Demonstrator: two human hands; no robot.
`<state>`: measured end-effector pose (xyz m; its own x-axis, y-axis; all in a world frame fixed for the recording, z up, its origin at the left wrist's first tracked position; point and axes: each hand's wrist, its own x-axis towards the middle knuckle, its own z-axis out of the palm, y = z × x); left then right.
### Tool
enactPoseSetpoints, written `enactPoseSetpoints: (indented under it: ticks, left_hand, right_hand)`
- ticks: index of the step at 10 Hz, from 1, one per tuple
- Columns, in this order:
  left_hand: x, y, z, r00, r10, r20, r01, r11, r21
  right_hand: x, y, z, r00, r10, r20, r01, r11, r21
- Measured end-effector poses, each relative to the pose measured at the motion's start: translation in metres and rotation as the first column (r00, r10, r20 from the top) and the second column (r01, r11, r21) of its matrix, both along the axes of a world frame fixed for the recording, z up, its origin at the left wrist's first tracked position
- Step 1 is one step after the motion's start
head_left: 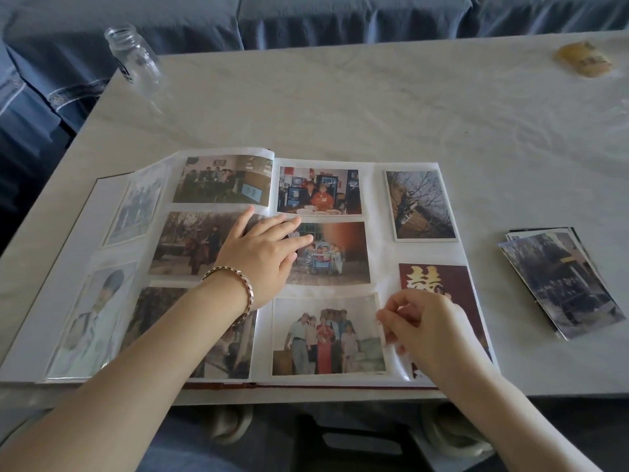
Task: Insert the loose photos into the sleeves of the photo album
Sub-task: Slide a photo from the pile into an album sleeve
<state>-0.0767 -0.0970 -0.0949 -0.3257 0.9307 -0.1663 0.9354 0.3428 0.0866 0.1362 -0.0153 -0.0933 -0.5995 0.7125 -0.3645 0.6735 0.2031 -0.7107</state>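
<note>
I see the photo album (381, 253) lying open at the near edge of the surface (340, 107), its clear sleeves filled with faded colour prints. My left grip (262, 257) lies flat, fingers spread, across the centre fold. My right grip (425, 325) pinches the right edge of the bottom group photo (326, 335). The loose photos (561, 281) sit stacked to the album's right.

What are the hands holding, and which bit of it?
The right hand seems to pinch the right edge of the bottom group photo. The left hand holds nothing; its fingers lie flat on the album.
</note>
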Motion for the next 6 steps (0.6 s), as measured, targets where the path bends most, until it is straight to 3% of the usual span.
enactPoseSetpoints:
  ticks: [2, 6]
  left_hand:
    - [-0.001, -0.001, -0.001, 1.0, -0.001, 0.004, 0.001, 1.0, 0.007]
    - [0.0, -0.001, -0.002, 1.0, -0.005, -0.001, 0.005, 1.0, 0.014]
  right_hand:
    - [-0.001, 0.007, 0.006, 0.995, -0.103, 0.009, 0.102, 0.969, -0.224]
    - [-0.003, -0.009, 0.005, 0.994, -0.103, 0.043, 0.1, 0.992, 0.07]
